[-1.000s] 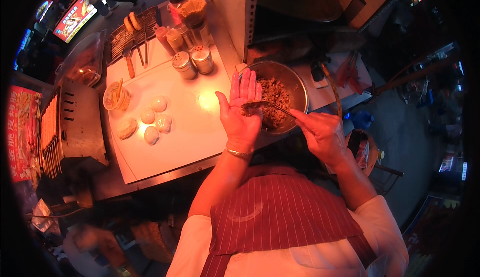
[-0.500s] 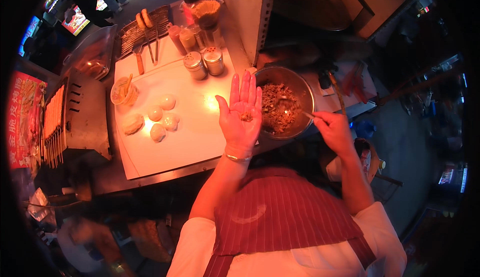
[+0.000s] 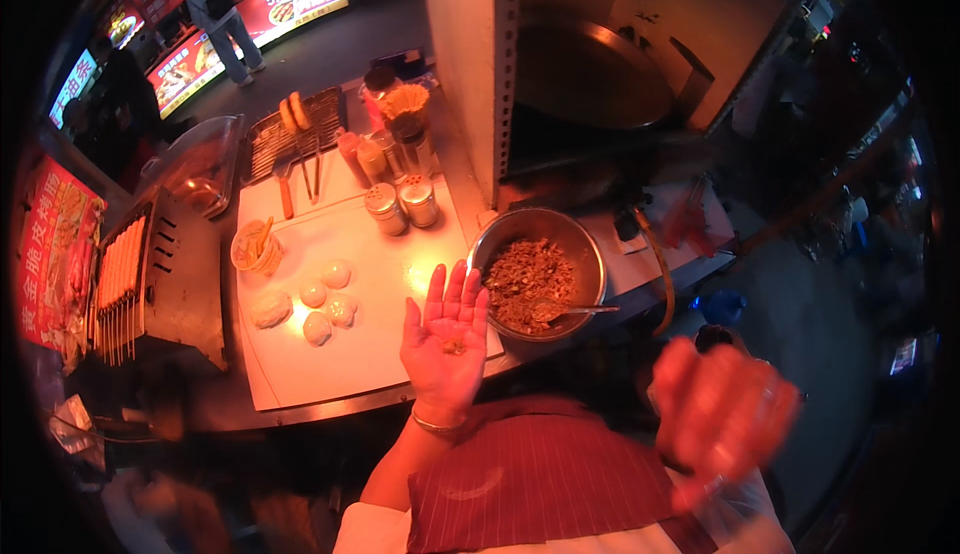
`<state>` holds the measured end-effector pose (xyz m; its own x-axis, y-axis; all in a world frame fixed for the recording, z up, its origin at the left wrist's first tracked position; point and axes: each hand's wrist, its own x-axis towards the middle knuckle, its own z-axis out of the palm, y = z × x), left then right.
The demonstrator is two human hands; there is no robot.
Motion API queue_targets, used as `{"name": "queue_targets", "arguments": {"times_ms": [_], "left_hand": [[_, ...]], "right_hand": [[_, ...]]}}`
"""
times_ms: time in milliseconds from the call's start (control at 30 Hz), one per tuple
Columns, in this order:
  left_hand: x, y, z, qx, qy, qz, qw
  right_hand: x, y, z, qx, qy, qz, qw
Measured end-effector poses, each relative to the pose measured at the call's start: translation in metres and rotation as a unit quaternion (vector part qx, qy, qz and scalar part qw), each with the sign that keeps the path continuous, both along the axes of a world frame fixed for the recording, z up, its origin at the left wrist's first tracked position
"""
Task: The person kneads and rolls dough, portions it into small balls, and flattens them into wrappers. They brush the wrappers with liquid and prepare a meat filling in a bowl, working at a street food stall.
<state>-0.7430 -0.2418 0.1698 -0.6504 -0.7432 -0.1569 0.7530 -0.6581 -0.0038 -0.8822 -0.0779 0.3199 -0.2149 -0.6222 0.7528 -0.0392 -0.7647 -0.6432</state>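
My left hand [image 3: 438, 366] is held palm up with its fingers stretched out, in front of the board's right side. A small clump of minced filling [image 3: 455, 346] lies on its palm. Beside it stands a metal bowl [image 3: 583, 259] of brown minced filling [image 3: 528, 276]. A spoon [image 3: 588, 310] rests in the bowl, its handle over the right rim, and no hand is on it. My right hand [image 3: 725, 416] is raised at the lower right, apart from the bowl; motion blur hides its fingers. Several pale dough balls [image 3: 313, 293] sit on the white board [image 3: 330, 374].
A plastic tub [image 3: 257, 250] and two metal shakers [image 3: 418, 201] stand on the board, with bottles [image 3: 372, 160] behind. Left is a metal grill box [image 3: 185, 279] with skewers. A wire rack [image 3: 270, 144] lies at the back; an upright panel [image 3: 468, 84] rises behind the bowl.
My right hand has let go of the spoon, left it in the bowl, and moved down and right. My left hand is still flat. The view has shifted, showing more of the background.
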Motion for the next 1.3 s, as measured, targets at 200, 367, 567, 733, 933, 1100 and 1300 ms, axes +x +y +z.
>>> {"name": "queue_targets", "arguments": {"times_ms": [200,367,567,733,933,1100,1300], "left_hand": [[0.002,0.012,0.015,-0.003,0.0,-0.014,1.0],[-0.007,0.02,0.034,-0.039,0.021,-0.022,0.999],[-0.014,0.026,0.089,-0.079,0.06,-0.002,0.995],[-0.007,0.064,0.185,-0.217,0.111,-0.028,0.969],[0.009,0.106,0.241,-0.246,0.061,-0.041,0.966],[-0.002,0.1,0.225,-0.295,0.042,-0.034,0.954],[-0.01,0.095,0.209,-0.339,0.041,-0.017,0.94]], "right_hand": [[0.012,0.023,0.042,-0.197,0.02,0.155,0.968],[0.023,-0.016,0.07,-0.231,0.017,0.222,0.947],[0.055,-0.005,0.044,-0.19,-0.014,0.225,0.956],[0.05,-0.012,0.024,-0.178,-0.063,0.221,0.957],[0.031,-0.009,0.064,-0.216,-0.05,0.208,0.953],[0.024,0.003,0.07,-0.216,-0.052,0.214,0.951],[0.025,0.007,0.043,-0.179,-0.063,0.21,0.959]]}}
